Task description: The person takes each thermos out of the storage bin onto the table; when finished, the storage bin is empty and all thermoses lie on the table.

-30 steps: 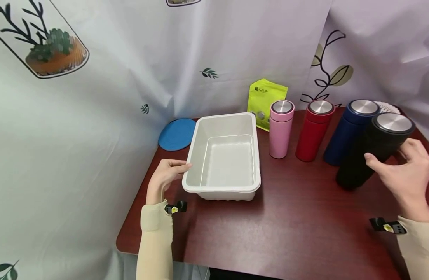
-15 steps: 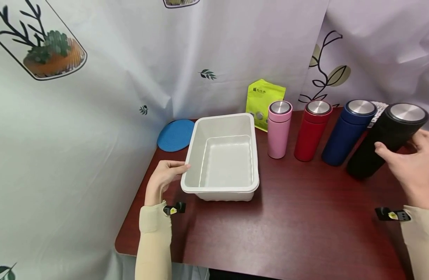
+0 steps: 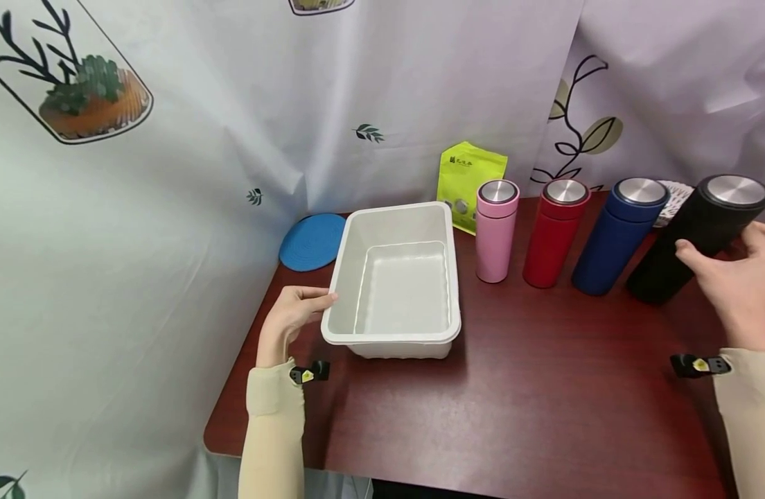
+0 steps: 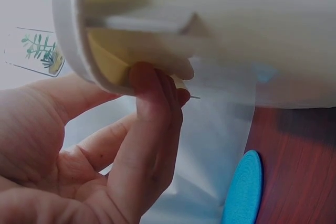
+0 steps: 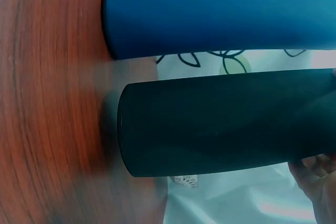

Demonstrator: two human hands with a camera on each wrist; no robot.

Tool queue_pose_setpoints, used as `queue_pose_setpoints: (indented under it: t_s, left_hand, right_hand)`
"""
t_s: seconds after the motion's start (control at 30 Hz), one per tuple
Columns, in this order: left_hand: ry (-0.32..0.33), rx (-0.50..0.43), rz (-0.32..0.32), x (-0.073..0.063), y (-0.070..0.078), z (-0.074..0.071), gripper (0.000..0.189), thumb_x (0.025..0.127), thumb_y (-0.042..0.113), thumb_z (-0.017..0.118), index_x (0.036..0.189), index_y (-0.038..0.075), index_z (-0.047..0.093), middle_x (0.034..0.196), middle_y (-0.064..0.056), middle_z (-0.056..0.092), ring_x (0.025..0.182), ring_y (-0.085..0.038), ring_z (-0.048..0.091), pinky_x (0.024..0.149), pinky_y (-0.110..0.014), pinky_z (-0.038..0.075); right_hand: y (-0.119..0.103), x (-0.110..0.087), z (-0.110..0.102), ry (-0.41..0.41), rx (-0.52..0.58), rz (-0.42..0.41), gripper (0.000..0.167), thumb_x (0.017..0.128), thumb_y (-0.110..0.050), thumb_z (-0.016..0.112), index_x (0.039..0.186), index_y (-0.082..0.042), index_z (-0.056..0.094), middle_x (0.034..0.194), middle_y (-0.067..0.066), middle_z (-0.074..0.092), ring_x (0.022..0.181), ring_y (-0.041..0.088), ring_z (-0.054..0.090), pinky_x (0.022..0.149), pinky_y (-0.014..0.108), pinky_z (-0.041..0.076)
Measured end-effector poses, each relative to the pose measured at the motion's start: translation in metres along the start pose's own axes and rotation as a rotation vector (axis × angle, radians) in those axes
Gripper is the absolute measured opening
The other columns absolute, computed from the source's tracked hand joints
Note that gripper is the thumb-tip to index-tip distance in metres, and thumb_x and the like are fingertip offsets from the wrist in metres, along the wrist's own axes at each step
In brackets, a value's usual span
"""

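With its thumb and fingers, my left hand (image 3: 293, 319) pinches the left rim of a white plastic basin (image 3: 391, 341); in the left wrist view the fingers (image 4: 152, 129) curl under that rim. My right hand (image 3: 741, 291) grips the upper side of a black thermos bottle (image 3: 688, 239) with a steel-topped lid. The black bottle's base (image 5: 128, 129) is at or just above the table; I cannot tell if it touches. Left of it, apart, stands a blue thermos bottle (image 3: 616, 239), then a red one (image 3: 554, 239) and a pink one (image 3: 496, 239).
A yellow-green pouch (image 3: 470, 184) leans at the back behind the pink bottle. A blue round mat (image 3: 312, 242) lies left of the basin. Behind the blue and black bottles is a white patterned item (image 3: 674, 197). Printed curtains (image 3: 233, 104) enclose the dark red table (image 3: 513, 402).
The black bottle has moved right and back in my right hand, opening a gap from the blue bottle. My left hand keeps its hold on the basin rim.
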State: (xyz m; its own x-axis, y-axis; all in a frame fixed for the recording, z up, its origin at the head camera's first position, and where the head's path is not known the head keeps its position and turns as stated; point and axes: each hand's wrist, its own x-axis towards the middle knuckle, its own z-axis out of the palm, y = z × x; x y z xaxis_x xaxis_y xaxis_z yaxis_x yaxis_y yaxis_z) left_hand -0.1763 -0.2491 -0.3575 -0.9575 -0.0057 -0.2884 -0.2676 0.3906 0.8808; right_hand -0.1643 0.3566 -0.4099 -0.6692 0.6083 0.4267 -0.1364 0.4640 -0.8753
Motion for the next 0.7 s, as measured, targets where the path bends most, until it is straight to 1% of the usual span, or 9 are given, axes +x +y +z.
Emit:
queue_pose_setpoints:
  t_s: [0.07, 0.2, 0.3, 0.43, 0.57, 0.63, 0.7]
  left_hand:
    - [-0.003, 0.009, 0.002, 0.001, 0.001, 0.001, 0.044, 0.089, 0.017, 0.071, 0.124, -0.008, 0.062, 0.119, -0.022, 0.066, 0.092, -0.018, 0.07, 0.092, -0.043, 0.056]
    - [-0.012, 0.03, -0.002, 0.003, 0.003, 0.002, 0.044, 0.09, 0.017, 0.071, 0.125, -0.008, 0.062, 0.123, -0.024, 0.063, 0.095, -0.019, 0.069, 0.092, -0.042, 0.055]
    - [-0.018, 0.045, -0.001, 0.005, 0.004, 0.001, 0.044, 0.09, 0.017, 0.071, 0.125, -0.008, 0.061, 0.124, -0.025, 0.063, 0.096, -0.021, 0.069, 0.093, -0.042, 0.055]
    - [-0.025, 0.054, 0.01, 0.006, 0.002, 0.0, 0.046, 0.091, 0.019, 0.071, 0.126, -0.009, 0.061, 0.124, -0.026, 0.063, 0.097, -0.021, 0.069, 0.093, -0.042, 0.055]
    - [-0.029, 0.061, 0.014, 0.005, -0.003, -0.002, 0.047, 0.091, 0.021, 0.07, 0.127, -0.008, 0.06, 0.124, -0.025, 0.063, 0.097, -0.02, 0.069, 0.094, -0.041, 0.055]
    - [-0.026, 0.06, 0.016, 0.004, -0.006, -0.003, 0.046, 0.092, 0.021, 0.069, 0.127, -0.008, 0.06, 0.124, -0.025, 0.064, 0.097, -0.019, 0.069, 0.094, -0.041, 0.055]
    - [-0.022, 0.055, 0.022, 0.004, -0.008, -0.004, 0.046, 0.092, 0.022, 0.069, 0.127, -0.008, 0.06, 0.124, -0.025, 0.063, 0.097, -0.019, 0.069, 0.094, -0.042, 0.054]
  right_hand:
    - [0.003, 0.001, 0.0, 0.016, -0.018, -0.021, 0.05, 0.072, -0.007, 0.077, 0.114, -0.033, 0.069, 0.099, -0.022, 0.041, 0.099, -0.008, 0.039, 0.074, 0.004, 0.037]
    - [0.009, 0.0, -0.001, 0.048, -0.059, -0.061, 0.044, 0.07, -0.011, 0.079, 0.097, -0.044, 0.066, 0.09, -0.026, 0.041, 0.094, -0.011, 0.037, 0.076, 0.005, 0.032]
    - [0.011, -0.002, 0.0, 0.066, -0.087, -0.07, 0.043, 0.07, -0.014, 0.08, 0.089, -0.048, 0.061, 0.088, -0.028, 0.041, 0.09, -0.013, 0.037, 0.077, 0.007, 0.029]
    - [0.011, 0.0, 0.002, 0.078, -0.129, -0.092, 0.045, 0.069, -0.018, 0.08, 0.087, -0.051, 0.056, 0.086, -0.032, 0.04, 0.087, -0.016, 0.036, 0.079, 0.012, 0.025]
    - [0.01, 0.003, 0.006, 0.062, -0.171, -0.131, 0.047, 0.069, -0.02, 0.079, 0.085, -0.054, 0.05, 0.085, -0.037, 0.038, 0.088, -0.021, 0.034, 0.089, 0.024, 0.026]
    - [0.01, 0.003, 0.008, 0.046, -0.176, -0.131, 0.046, 0.07, -0.02, 0.078, 0.086, -0.052, 0.05, 0.085, -0.037, 0.037, 0.089, -0.022, 0.033, 0.093, 0.03, 0.027]
    - [0.01, 0.002, 0.009, 0.031, -0.179, -0.118, 0.045, 0.071, -0.02, 0.078, 0.087, -0.051, 0.049, 0.085, -0.036, 0.037, 0.09, -0.023, 0.033, 0.096, 0.033, 0.027]
